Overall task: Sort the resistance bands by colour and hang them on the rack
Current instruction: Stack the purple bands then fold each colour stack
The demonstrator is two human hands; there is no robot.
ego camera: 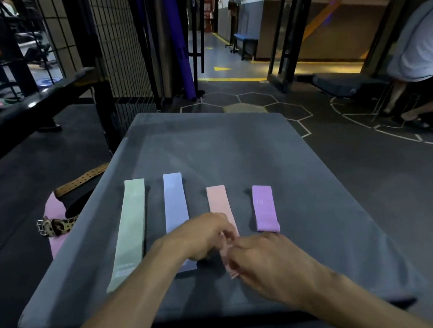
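Here, four resistance bands are lying side by side on the grey desk [310, 206] at frame centre: green band [129, 229] far left, blue band [175, 201] next, peach band [219, 204], then short purple band [265, 208] rightmost, all apart from each other. Both hands are meeting at the peach band's near end, lower centre. Left hand [205, 237] is curling its fingers onto that end; right hand [266, 264] is pinching it too, lifting it slightly off the desk. Lower left, beside the desk, a leopard-print belt [58, 227] and pink item [53, 208] are sitting on the floor. Upper right, another person is bending over.
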